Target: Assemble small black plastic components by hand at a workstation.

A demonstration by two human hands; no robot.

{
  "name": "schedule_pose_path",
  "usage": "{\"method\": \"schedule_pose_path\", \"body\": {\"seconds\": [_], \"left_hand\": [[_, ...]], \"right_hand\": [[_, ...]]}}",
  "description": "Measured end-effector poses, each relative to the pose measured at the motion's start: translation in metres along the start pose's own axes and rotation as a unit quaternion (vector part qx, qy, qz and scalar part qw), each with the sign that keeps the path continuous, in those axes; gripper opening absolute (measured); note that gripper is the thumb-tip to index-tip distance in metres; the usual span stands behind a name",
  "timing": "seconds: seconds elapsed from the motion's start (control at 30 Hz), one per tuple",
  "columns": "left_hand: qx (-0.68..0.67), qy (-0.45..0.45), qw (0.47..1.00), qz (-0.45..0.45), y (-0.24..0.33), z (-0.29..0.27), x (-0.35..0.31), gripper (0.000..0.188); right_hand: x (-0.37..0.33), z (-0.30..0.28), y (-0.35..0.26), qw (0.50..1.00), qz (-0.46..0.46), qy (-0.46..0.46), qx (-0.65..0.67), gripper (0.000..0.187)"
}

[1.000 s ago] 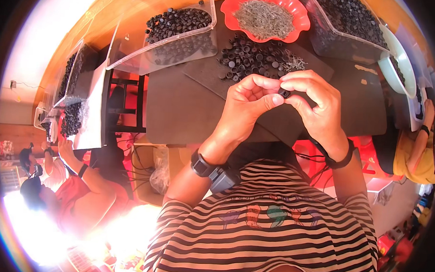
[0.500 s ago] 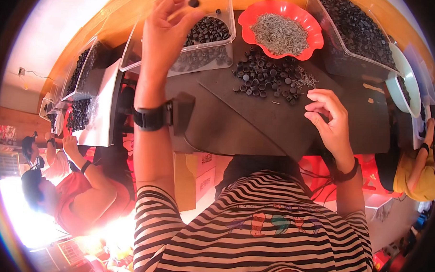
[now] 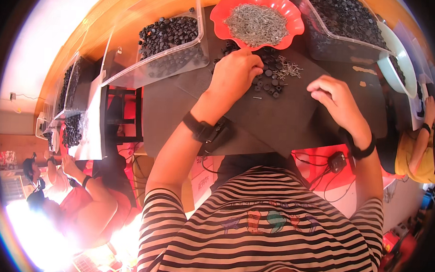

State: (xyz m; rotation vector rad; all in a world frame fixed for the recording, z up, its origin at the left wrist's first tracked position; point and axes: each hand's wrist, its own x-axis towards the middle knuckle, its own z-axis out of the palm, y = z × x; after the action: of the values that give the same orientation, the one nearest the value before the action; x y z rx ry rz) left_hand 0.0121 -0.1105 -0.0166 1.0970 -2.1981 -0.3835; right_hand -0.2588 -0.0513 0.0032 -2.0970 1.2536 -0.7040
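My left hand [image 3: 235, 75] is over the loose pile of small black round caps [image 3: 272, 80] on the dark table, its fingers curled down and fingertips mostly hidden. To the right of the pile, my right hand [image 3: 337, 98] hovers with fingers bent and the thumb close beneath them; what it holds, if anything, is too small to make out. Small metal nails [image 3: 290, 69] lie scattered against the caps' right side, and one single nail [image 3: 257, 97] rests nearer to me. Just beyond my left hand stands a red wavy-rimmed bowl [image 3: 298, 27] heaped with nails.
A clear plastic bin [image 3: 153, 62] of black caps stands at the back left, another bin [image 3: 345, 43] of dark parts at the back right. Beside that is a pale bowl [image 3: 406, 61]. Co-workers sit left [image 3: 95, 203] and right [image 3: 420, 148]. Cables [image 3: 316, 175] hang below the table edge.
My left hand has come from above the left bin, where a black cap was in the air at its fingertips, right and nearer to the pile. The right hand has barely moved; the view has shifted.
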Motion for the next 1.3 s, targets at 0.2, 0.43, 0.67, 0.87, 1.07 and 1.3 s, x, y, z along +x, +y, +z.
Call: {"method": "schedule_pose_path", "body": {"seconds": [0.2, 0.43, 0.67, 0.87, 1.07, 1.3], "left_hand": [[0.032, -0.018, 0.999, 0.013, -0.001, 0.013, 0.000, 0.012], [0.053, 0.006, 0.998, 0.017, 0.003, 0.018, -0.001, 0.017], [0.069, -0.027, 0.997, 0.024, 0.003, 0.020, -0.004, 0.021], [0.074, -0.024, 0.996, 0.050, 0.009, 0.029, -0.002, 0.015], [0.103, -0.080, 0.990, 0.047, 0.017, 0.040, 0.008, 0.011], [0.142, -0.080, 0.985, 0.052, 0.023, 0.045, 0.013, 0.009]], "right_hand": [[0.036, 0.018, 0.011, 0.997, -0.046, -0.016, -0.060, 0.012], [0.046, 0.044, 0.008, 0.989, -0.031, 0.000, -0.148, 0.011], [0.029, 0.039, 0.009, 0.994, 0.002, 0.029, -0.107, 0.010], [0.021, 0.041, 0.018, 0.993, -0.044, 0.068, -0.089, 0.016], [0.019, 0.032, 0.006, 0.995, 0.060, 0.080, 0.015, 0.017], [-0.002, 0.019, 0.003, 0.969, 0.140, 0.109, 0.170, 0.008]]}}
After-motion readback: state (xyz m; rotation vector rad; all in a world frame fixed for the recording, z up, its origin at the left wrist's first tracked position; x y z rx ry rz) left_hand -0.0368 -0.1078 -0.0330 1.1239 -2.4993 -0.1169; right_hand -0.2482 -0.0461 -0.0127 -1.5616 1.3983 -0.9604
